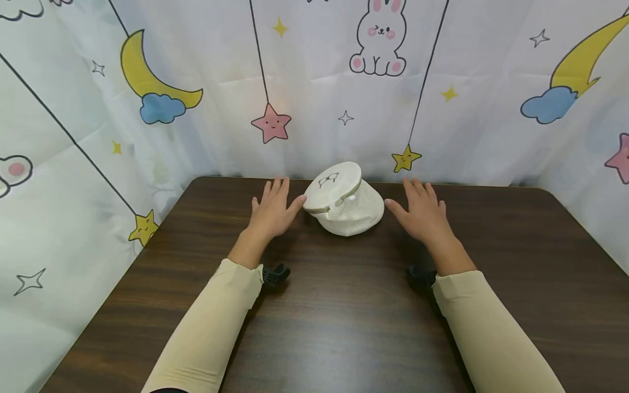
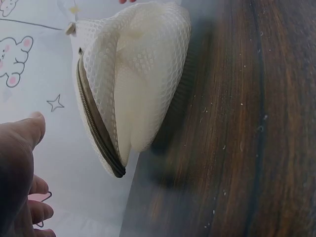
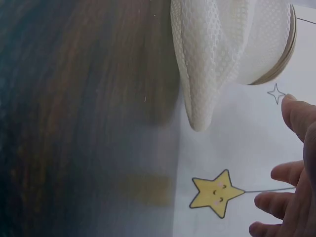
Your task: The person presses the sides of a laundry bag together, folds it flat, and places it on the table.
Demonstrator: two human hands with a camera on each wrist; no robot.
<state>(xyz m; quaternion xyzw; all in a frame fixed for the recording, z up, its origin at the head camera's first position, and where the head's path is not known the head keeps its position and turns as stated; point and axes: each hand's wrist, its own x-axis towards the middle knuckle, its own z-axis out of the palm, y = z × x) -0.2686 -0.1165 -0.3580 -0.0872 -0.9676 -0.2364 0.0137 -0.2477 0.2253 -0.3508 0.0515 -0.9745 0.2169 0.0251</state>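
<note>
A cream mesh laundry bag (image 1: 351, 210) with a round, zippered lid sits near the far edge of the table, its lid tilted to the left and printed with a small outline drawing. My left hand (image 1: 273, 212) is just left of the bag, fingers spread, thumb close to the lid's edge. To the bag's right is my right hand (image 1: 422, 214), also with fingers extended and the thumb pointing at it. Neither hand grips anything. The left wrist view shows the bag's brown zipper (image 2: 96, 118) along the lid; in the right wrist view the mesh side (image 3: 207, 54) hangs near my thumb.
The dark wooden table (image 1: 344, 316) extends toward me and to both sides. Behind it hangs a white curtain (image 1: 314, 82) printed with stars, moons and rabbits. Black bands (image 1: 275, 274) sit on both wrists below the cream sleeves.
</note>
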